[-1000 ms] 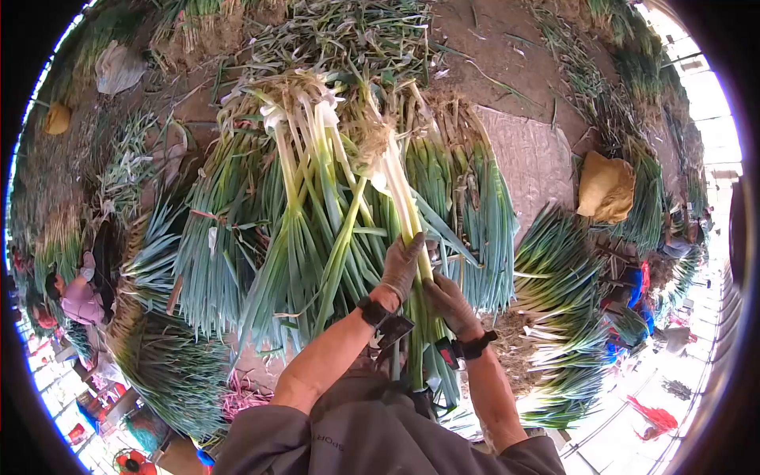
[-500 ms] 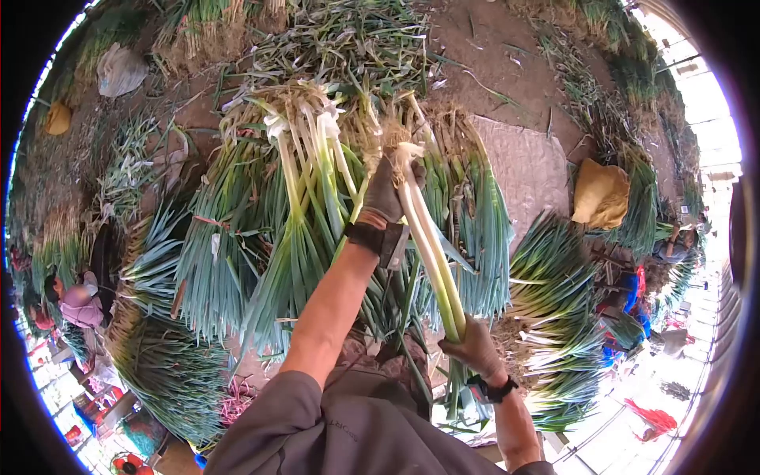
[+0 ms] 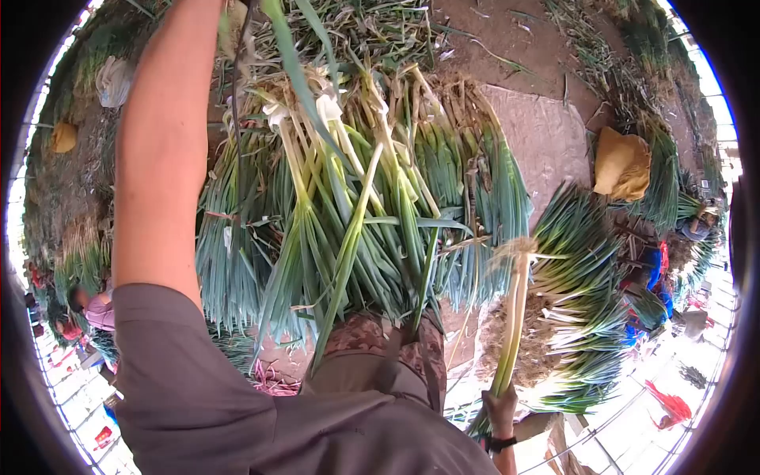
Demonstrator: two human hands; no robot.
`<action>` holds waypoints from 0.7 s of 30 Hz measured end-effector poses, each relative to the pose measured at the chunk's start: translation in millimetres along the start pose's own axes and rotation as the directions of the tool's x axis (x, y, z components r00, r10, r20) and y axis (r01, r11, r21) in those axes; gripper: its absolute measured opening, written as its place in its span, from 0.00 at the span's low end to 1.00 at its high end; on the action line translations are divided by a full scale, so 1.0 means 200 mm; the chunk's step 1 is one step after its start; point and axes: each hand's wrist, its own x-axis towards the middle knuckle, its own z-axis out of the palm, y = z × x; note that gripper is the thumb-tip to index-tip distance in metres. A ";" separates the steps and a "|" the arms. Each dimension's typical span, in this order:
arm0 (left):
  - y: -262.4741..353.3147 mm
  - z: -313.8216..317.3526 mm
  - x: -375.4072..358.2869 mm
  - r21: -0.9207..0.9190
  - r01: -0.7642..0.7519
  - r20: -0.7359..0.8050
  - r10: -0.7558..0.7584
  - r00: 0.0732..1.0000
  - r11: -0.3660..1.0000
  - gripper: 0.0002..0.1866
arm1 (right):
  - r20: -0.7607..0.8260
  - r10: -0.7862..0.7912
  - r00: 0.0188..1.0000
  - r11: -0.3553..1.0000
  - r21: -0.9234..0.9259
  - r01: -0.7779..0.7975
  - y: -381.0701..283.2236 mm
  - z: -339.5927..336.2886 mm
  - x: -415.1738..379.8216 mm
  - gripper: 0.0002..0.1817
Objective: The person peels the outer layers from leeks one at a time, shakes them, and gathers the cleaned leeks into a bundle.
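My right hand (image 3: 500, 410), low on the right, is closed round a pair of leeks (image 3: 514, 324). Their pale stems stand up from it, root ends at the top, and the green leaves trail below the hand. My left forearm (image 3: 162, 150) reaches up the left side and leaves the view at the top edge, so the left hand itself is hidden. Long loose green leaves (image 3: 294, 59) hang in from the top edge close to that arm. Before my legs lies a pile of leeks (image 3: 317, 206), roots pointing away from me.
To the right is a row of leeks (image 3: 582, 309), with a tan sack (image 3: 623, 164) beyond it. A flat brown sheet (image 3: 542, 142) lies on the ground. Leaf trimmings (image 3: 364, 36) are heaped at the back. A person (image 3: 99, 309) is at far left.
My left hand has let go of the leeks' root end and swung up and left out of view. The right hand has moved slightly right and down with the leeks, now upright.
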 end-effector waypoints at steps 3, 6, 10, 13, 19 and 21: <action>-0.13 0.26 -0.12 0.168 -0.009 0.170 -0.020 0.985 0.986 0.21 | 0.088 0.071 0.994 0.981 0.175 -0.086 -0.21 0.08 0.26 0.17; -0.57 0.71 -0.75 0.501 -0.079 0.484 -0.203 0.851 0.862 0.18 | 0.122 0.007 0.992 0.960 0.276 -0.041 -0.23 0.24 0.51 0.19; -0.71 1.04 -1.98 0.632 -0.013 0.677 -0.543 0.496 0.775 0.16 | 0.093 -0.218 0.971 0.975 -0.017 0.221 -0.30 0.38 0.82 0.26; -1.00 1.20 -2.48 0.784 -0.254 0.578 -0.519 0.630 0.566 0.22 | 0.152 -0.195 0.969 0.980 0.056 0.188 -0.51 0.46 0.96 0.26; -0.72 1.01 -2.20 0.533 0.425 0.481 -0.675 0.560 0.732 0.20 | 0.369 -0.232 0.900 0.917 0.390 0.076 -0.94 0.52 1.14 0.16; -0.64 0.89 -2.22 0.098 0.799 0.542 -0.705 0.457 0.593 0.17 | 0.418 -0.301 0.857 0.870 0.489 0.067 -1.08 0.56 1.20 0.15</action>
